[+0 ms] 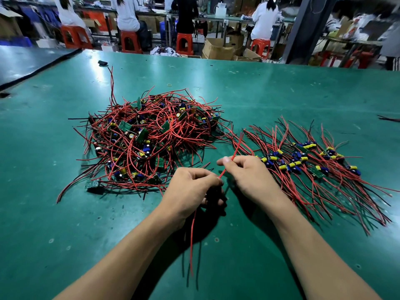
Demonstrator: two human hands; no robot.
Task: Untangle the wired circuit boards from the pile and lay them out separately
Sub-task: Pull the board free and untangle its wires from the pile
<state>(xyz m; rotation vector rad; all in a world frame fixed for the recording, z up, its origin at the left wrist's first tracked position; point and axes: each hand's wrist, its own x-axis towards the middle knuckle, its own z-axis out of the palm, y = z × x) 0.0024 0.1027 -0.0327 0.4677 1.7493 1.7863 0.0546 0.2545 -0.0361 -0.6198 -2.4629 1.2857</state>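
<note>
One red lead [223, 172] is stretched taut between the two hands, just above the bench [65, 213] and near the person. Its long axis runs on a slant, from near-left to far-right. The left hand [192, 187] is clenched round the lower end, its fingers curled over something dark that may be the board; that part is hidden, so I cannot tell. More leads, a red one [191, 245] among them, hang from under that fist toward the person. The right hand [249, 176] pinches the same lead higher up between thumb and forefinger, and the free tip pokes out beyond the pinch, pointing away and to the right.

The pile [151, 137] of tangled boards lies ahead and to the left, nearer the left hand, with its closest strands just beside that fist. None of them can be seen to run into the held piece, though the fist hides part of it.

The laid-out row [303, 165] sits ahead and to the right. Its nearest boards are just beside the right hand's knuckles, and its leads run roughly far to near. By my judgement the set-down goes rightward, with the right hand leading. The slant of the held lead already comes close to the lie of the row, so little turning should be needed.
</note>
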